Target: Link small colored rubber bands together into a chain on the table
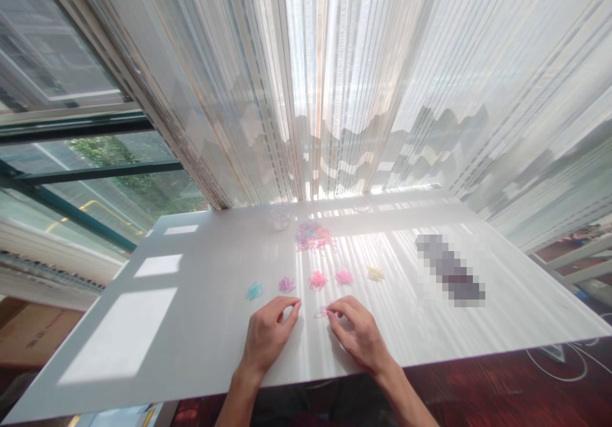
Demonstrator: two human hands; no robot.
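Observation:
My left hand (270,331) is at the table's front, thumb and forefinger pinched together. Whatever lies between those fingertips is too small to make out. Opposite it, my right hand (358,331) has its fingertips closed at a few thin pink rubber bands (320,313). Beyond my hands is a row of small piles of bands: teal (254,290), purple (287,283), red-pink (317,279), pink (343,276) and pale yellow (375,273). Farther back lies a larger pile of mixed-colour bands (315,237).
On the white table (205,325), a clear round container (280,218) stands behind the piles, with a flat clear lid (362,209) farther right. A blurred dark object (449,269) lies to the right. Striped curtains (325,83) hang along the back edge.

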